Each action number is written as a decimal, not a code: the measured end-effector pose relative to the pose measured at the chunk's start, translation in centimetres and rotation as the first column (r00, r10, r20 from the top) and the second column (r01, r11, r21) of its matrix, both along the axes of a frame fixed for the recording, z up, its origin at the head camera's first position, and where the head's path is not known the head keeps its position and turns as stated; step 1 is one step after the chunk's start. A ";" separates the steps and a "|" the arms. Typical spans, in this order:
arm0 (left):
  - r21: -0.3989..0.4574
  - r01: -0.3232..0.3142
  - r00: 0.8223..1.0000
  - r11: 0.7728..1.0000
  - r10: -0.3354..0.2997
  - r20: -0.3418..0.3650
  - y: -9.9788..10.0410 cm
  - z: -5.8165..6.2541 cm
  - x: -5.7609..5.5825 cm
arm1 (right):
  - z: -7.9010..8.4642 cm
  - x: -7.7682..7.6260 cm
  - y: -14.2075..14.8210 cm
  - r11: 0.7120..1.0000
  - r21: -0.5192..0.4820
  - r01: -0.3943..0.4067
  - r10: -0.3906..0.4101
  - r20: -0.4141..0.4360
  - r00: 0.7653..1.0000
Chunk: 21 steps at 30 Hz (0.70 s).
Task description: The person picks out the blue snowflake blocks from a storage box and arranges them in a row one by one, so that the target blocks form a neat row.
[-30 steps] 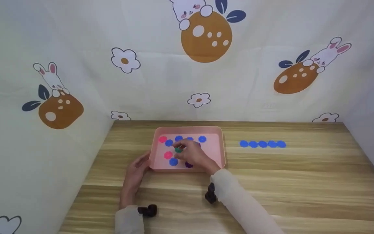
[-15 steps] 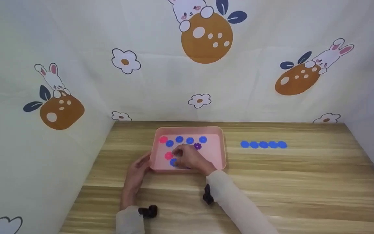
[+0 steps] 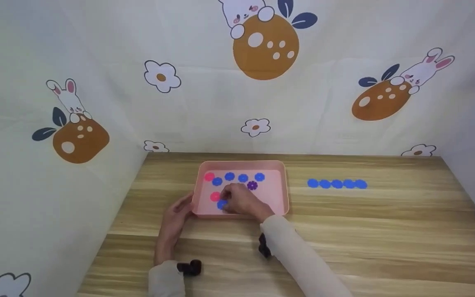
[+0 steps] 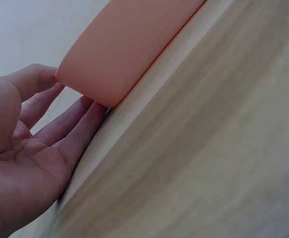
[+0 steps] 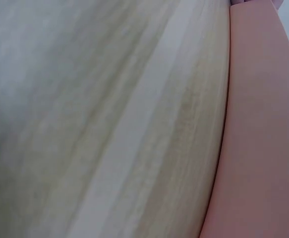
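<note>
My left hand point(image 3: 176, 216) grips the left side of a pink rectangular tray point(image 3: 284, 189). In the left wrist view its thumb meets the rim while the fingers lie against the outer wall. Inside the tray, my right hand point(image 3: 242, 201) reaches low with curled fingers. Its fingertips are right at a blue flower-shaped disc point(image 3: 221, 204), partly covering it, beside a pink disc point(image 3: 215, 196); I cannot tell whether they pinch anything. Further back lie several blue discs point(image 3: 229, 176), another pink disc point(image 3: 209, 177) and a purple disc point(image 3: 252, 185).
To the right of the tray, a row of several blue discs point(image 3: 337, 184) lies edge to edge on the wooden table point(image 3: 365, 239). A patterned cloth point(image 3: 204, 103) with rabbits and flowers hangs behind the table and along its sides.
The right hand has lowered and its fingers have drawn closer together near the front blue disc. A green disc seen between them earlier is now hidden. The left hand stays at the tray.
</note>
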<state>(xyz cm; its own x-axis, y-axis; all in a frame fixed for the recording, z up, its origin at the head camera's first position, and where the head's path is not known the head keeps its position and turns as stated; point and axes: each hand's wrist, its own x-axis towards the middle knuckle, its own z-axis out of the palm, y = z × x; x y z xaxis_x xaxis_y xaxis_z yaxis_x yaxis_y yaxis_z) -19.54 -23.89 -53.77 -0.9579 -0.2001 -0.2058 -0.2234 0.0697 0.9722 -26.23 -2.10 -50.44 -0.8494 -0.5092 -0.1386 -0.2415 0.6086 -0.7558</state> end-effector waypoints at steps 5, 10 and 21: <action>0.010 0.003 1.000 1.000 -0.003 -0.009 -0.1 -0.1 0.1 | -0.1 -0.1 0.0 0.999 0.035 0.000 0.000 -0.024 1.000; 0.007 0.007 1.000 1.000 -0.007 0.000 0.0 -0.1 0.0 | -0.1 -0.1 0.6 0.999 0.034 0.007 -0.005 -0.057 0.998; -0.006 0.017 1.000 1.000 -0.017 0.001 -0.2 -0.2 0.0 | 2.1 -0.9 4.3 0.999 -0.004 0.047 -0.047 -0.154 0.987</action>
